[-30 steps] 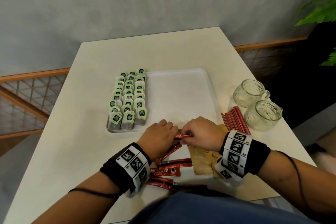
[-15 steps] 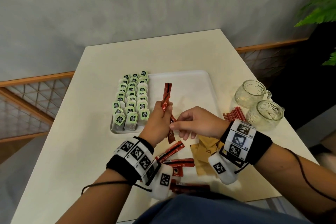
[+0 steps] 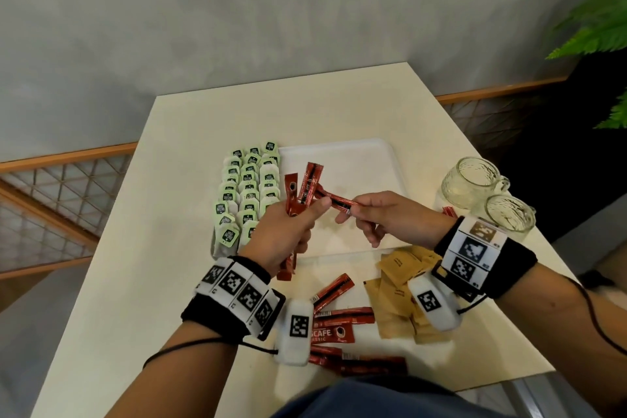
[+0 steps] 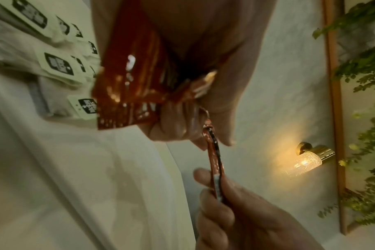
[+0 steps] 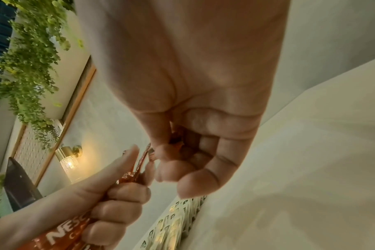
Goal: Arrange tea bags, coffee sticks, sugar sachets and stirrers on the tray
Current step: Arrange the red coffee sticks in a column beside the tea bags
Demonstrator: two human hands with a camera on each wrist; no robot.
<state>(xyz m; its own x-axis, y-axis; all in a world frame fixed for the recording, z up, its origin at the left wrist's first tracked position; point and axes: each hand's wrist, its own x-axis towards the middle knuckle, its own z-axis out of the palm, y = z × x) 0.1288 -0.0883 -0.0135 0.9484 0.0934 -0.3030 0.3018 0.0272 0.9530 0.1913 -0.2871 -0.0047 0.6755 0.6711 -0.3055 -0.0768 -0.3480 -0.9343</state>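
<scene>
My left hand (image 3: 295, 224) grips a small bundle of red coffee sticks (image 3: 303, 188) upright above the front left of the white tray (image 3: 359, 156). My right hand (image 3: 356, 212) pinches the end of one more red coffee stick (image 3: 337, 202), which lies level, its other end at my left thumb. The left wrist view shows the bundle (image 4: 126, 84) and this single stick (image 4: 213, 155). In the right wrist view the stick (image 5: 139, 165) runs between both hands. Green-tagged tea bags (image 3: 249, 187) stand in rows on the tray's left side.
Several loose coffee sticks (image 3: 342, 316) and brown sugar sachets (image 3: 397, 288) lie on the table in front of the tray. Red stirrers (image 3: 449, 212) show behind my right wrist. Two glass mugs (image 3: 471, 181) (image 3: 509, 214) stand right of the tray. A plant hangs at the far right.
Both hands have risen from the table's front edge to above the tray. The left hand now holds sticks upright, and the right hand holds one stick out sideways to the right.
</scene>
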